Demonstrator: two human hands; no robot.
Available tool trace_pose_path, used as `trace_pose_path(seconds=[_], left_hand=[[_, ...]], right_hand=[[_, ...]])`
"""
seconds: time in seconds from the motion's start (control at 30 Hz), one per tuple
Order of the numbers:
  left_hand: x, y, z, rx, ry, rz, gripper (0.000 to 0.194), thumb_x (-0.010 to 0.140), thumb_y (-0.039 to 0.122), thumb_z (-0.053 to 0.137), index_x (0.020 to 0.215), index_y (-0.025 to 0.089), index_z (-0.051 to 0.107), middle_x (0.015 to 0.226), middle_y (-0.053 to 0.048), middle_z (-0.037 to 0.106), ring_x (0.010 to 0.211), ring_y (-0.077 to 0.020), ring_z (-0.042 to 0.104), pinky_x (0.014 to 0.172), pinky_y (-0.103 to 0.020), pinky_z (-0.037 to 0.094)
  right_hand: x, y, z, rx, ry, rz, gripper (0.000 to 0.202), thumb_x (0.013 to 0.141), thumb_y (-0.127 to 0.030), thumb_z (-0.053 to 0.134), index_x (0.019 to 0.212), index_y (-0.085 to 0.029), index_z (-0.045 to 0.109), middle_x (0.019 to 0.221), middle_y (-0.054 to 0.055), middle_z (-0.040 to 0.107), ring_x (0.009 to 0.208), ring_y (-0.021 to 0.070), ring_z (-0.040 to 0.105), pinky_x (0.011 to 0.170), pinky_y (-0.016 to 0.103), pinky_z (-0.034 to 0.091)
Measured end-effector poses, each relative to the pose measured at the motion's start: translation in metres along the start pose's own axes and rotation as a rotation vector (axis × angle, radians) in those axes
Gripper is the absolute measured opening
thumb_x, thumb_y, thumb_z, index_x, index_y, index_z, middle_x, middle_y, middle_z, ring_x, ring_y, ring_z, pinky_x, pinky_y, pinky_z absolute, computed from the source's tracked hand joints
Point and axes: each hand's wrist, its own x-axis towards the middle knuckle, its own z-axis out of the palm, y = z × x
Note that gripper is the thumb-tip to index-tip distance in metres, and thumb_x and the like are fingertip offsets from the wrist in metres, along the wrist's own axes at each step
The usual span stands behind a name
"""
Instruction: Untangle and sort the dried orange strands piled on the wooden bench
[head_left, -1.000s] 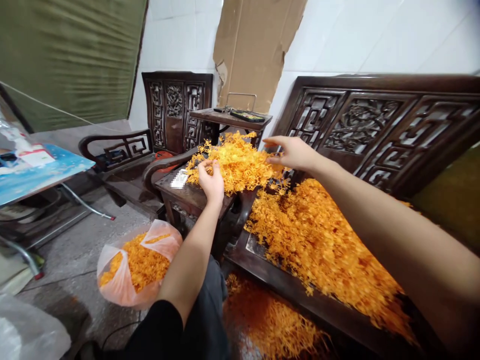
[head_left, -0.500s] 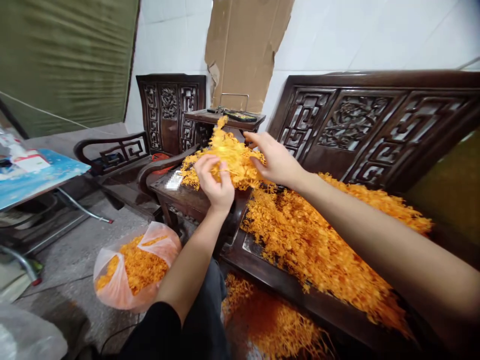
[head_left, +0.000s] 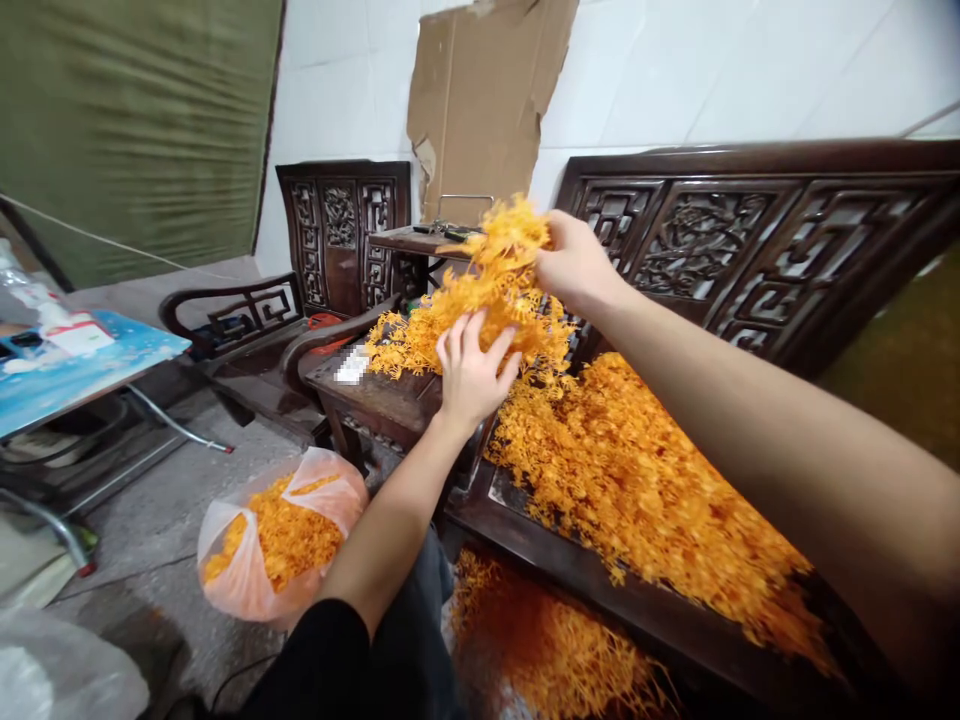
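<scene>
A clump of frilly orange pieces (head_left: 514,240), which look like artificial flower parts, is raised in my right hand (head_left: 577,265). Its fingers are closed around the clump's right side, and the fingertips are partly hidden. My left hand (head_left: 471,375) rests against the lower front of the same tangle, fingers spread, palm mostly facing away. More orange pieces (head_left: 397,340) lie on the small dark wooden side table (head_left: 390,400) behind the left hand. A large heap of them (head_left: 637,470) covers the bench seat to the right, below my right forearm.
A pinkish plastic bag (head_left: 232,590) full of orange pieces stands on the floor at left. More pieces (head_left: 570,660) lie beneath the bench. The carved bench back (head_left: 720,240) rises behind the heap. A blue folding table (head_left: 127,350) stands far left.
My right hand has closed on a clump and lifted it up and to the right. My left hand has shifted right, its fingers opening out against the tangle.
</scene>
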Motion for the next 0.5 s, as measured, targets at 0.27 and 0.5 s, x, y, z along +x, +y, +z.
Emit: trace_pose_path(seconds=[0.27, 0.5], left_hand=[[0.005, -0.011, 0.035, 0.121, -0.18, -0.205, 0.059, 0.101, 0.063, 0.044, 0.144, 0.026, 0.063, 0.145, -0.018, 0.06, 0.127, -0.0422, 0.054, 0.098, -0.058, 0.047], [0.007, -0.009, 0.034, 0.118, -0.167, -0.183, 0.053, 0.102, 0.059, 0.046, 0.131, 0.022, 0.07, 0.143, -0.018, 0.062, 0.12, -0.0393, 0.057, 0.095, -0.054, 0.047]], right_hand=[[0.011, -0.069, -0.024, -0.396, -0.15, -0.35, 0.031, 0.084, -0.005, 0.055, 0.105, -0.018, 0.074, 0.109, 0.009, 0.071, 0.113, 0.0303, 0.065, 0.105, 0.05, 0.047], [0.04, -0.09, -0.069, -0.422, -0.113, -0.395, 0.025, 0.099, -0.016, 0.048, 0.095, -0.014, 0.073, 0.104, 0.01, 0.071, 0.125, 0.0327, 0.064, 0.115, 0.056, 0.044]])
